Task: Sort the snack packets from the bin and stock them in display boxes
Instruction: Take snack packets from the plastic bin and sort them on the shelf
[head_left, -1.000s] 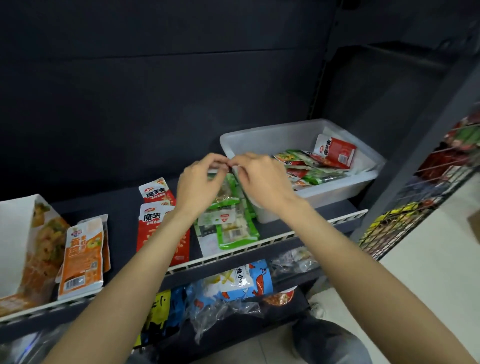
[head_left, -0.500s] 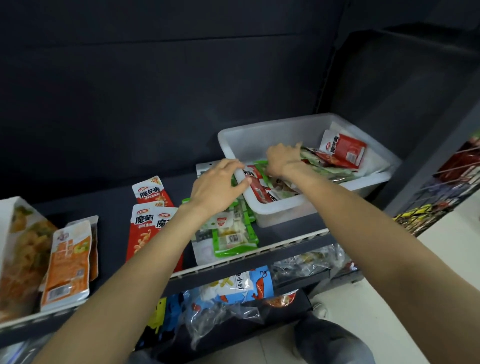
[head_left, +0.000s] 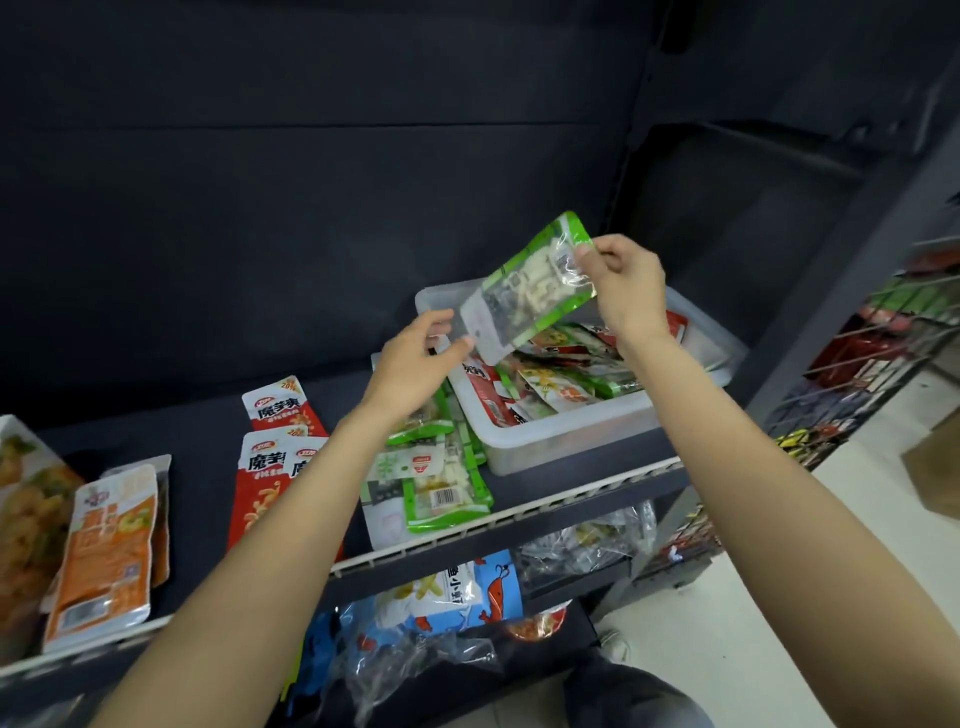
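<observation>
My right hand (head_left: 626, 291) pinches a green packet (head_left: 530, 286) above the bin (head_left: 566, 434); my left hand (head_left: 415, 358) pinches its lower corner. Three sorted piles lie below-left; many packets remain.

Green-edged clear snack packet (head_left: 527, 288), tilted, held up above white plastic bin (head_left: 566, 434) on dark shelf (head_left: 208, 467). Bin holds mixed red and green packets (head_left: 550, 374). Green packets stacked (head_left: 441, 483) beside bin.
</observation>
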